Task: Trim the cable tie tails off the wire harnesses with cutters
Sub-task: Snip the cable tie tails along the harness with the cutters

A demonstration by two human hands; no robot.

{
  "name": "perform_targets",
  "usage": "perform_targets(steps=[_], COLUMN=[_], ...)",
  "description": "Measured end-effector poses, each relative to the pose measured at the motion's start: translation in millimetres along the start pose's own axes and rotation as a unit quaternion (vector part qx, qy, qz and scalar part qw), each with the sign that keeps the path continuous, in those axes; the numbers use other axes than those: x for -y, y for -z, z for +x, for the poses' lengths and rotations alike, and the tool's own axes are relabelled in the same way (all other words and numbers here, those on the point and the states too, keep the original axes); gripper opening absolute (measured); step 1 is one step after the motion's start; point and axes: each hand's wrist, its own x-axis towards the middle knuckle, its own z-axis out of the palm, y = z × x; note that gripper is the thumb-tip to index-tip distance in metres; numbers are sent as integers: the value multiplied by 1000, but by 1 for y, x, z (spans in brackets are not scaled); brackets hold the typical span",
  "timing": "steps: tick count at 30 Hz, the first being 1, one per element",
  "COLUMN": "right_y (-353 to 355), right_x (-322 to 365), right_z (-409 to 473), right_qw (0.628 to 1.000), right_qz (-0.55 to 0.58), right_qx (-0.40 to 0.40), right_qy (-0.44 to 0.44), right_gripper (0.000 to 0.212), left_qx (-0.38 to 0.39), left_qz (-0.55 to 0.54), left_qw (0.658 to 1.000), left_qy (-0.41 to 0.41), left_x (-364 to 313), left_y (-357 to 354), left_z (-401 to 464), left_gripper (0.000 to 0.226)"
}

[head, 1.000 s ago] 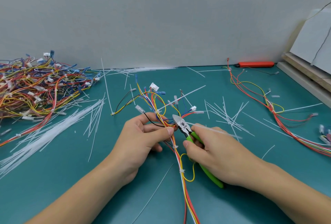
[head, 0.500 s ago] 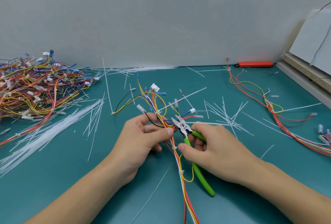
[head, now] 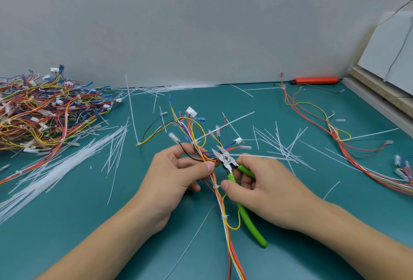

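Centrally, cutters (head: 225,160) beside wire harness (head: 220,192).

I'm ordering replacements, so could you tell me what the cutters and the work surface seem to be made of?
The cutters: bright bare metal blades, probably steel, with glossy green handles that look like soft plastic sleeves. The work surface: a matte teal mat, likely rubber or vinyl; the look leaves that open.

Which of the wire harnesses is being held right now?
The multicoloured wire harness at centre front: the left hand pinches it beside the green-handled cutters. The big pile and right-side harness lie untouched.
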Motion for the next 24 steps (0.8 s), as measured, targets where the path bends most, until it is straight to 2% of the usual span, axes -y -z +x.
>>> perform_targets(steps=[7, 15, 24], right_y=[-1, -4, 0], right_x=[0, 0, 1], right_z=[0, 1, 1], right_qw=[1000, 999, 1000], right_qz=[-10, -36, 3], right_qx=[9, 22, 5], right_qy=[14, 25, 12], right_gripper=[32, 35, 32], left_qx=[-2, -1, -2], left_qz=[-3, -4, -4], left_qw=[1000, 1000, 1000], left_qy=[1, 4, 6], left_x=[-1, -1, -1], left_y=[0, 0, 0], left_z=[0, 1, 0], left_gripper=[35, 37, 38])
